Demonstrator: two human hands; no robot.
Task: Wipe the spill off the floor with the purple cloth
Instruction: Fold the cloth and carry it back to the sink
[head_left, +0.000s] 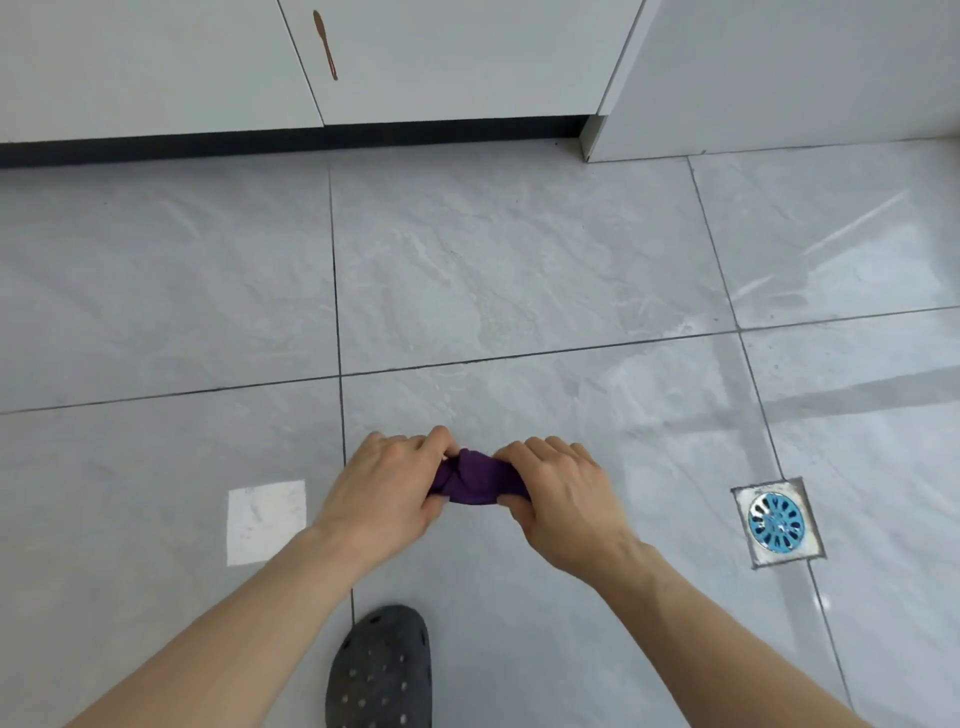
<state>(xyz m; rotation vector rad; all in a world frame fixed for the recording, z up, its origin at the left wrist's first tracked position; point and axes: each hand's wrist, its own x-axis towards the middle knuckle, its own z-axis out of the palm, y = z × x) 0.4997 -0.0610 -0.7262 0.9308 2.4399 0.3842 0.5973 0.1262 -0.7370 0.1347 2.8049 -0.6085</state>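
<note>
I look down on a grey tiled floor (519, 270) with dark grout lines, pale sheen and streaks across its right side; I cannot tell which marks are the spill. White cabinets (441, 57) with a black kickboard run along the far edge, and one door carries a brown drip stain (325, 45). Near my view's bottom edge stands a dark perforated clog (380, 670). A square floor drain (777, 522) with a blue grate sits to the right, and a bright white patch (266, 521) lies to the left. My left hand (384, 483) and right hand (561, 493) are both closed on the purple cloth (474, 480), bunched and twisted between them, held above the floor in front of me.
</note>
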